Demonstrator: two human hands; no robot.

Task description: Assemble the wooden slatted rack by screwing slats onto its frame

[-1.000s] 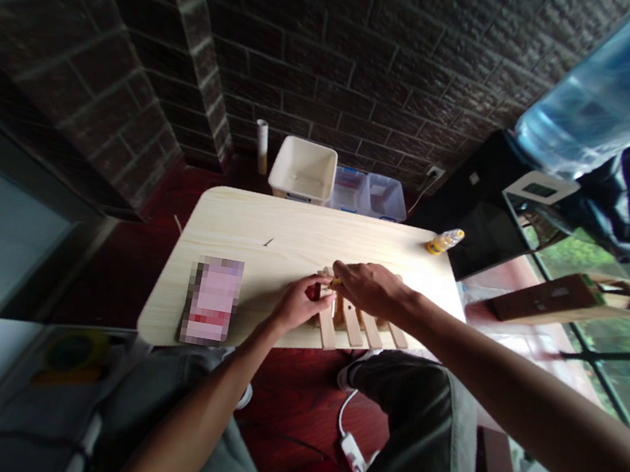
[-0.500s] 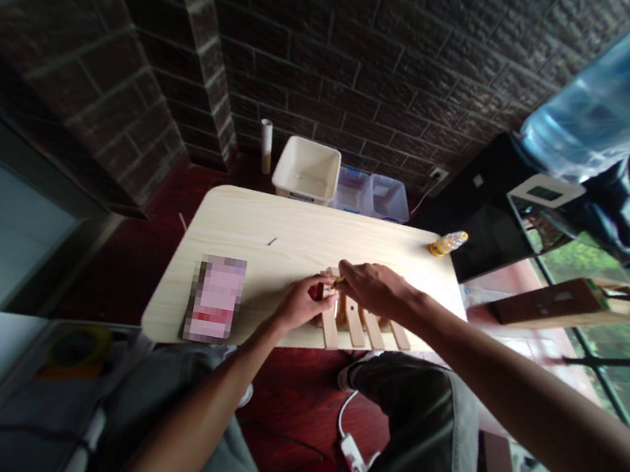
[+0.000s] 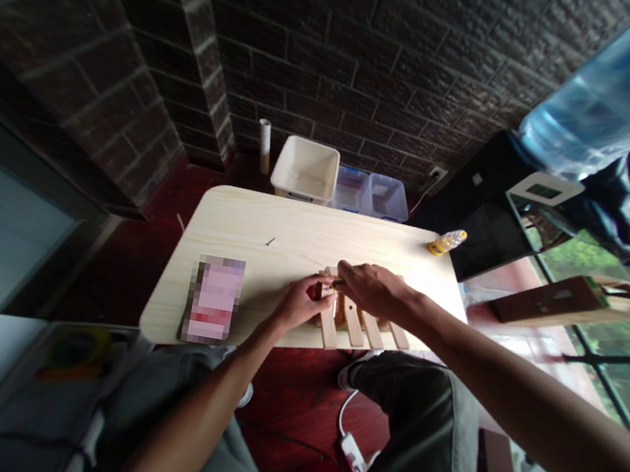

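A wooden slatted piece [image 3: 353, 328], with several pale slats side by side and a dark hole in one, lies at the table's front edge. My left hand [image 3: 299, 303] is closed around its left end, thumb and fingers on either side of the wood. Something red shows between those fingers. Over the same end, my right hand [image 3: 365, 285] is closed on a small screwdriver [image 3: 337, 282] with a yellow and dark handle, mostly covered by the fingers. Its tip meets the wood close to my left fingertips; the exact contact is too small to see.
On the pale table [image 3: 246, 212] are a small dark thin piece [image 3: 270, 242], a blurred-out pink object [image 3: 214, 301] and a yellow-and-clear bottle [image 3: 447, 243]. Behind it stand a cream bin [image 3: 305, 170] and clear plastic boxes [image 3: 386, 198]. A power strip [image 3: 354, 457] lies on the floor.
Both hands stay at the left end of the slatted piece. The screwdriver's handle looks slightly turned in my right hand; the view has shifted a little.
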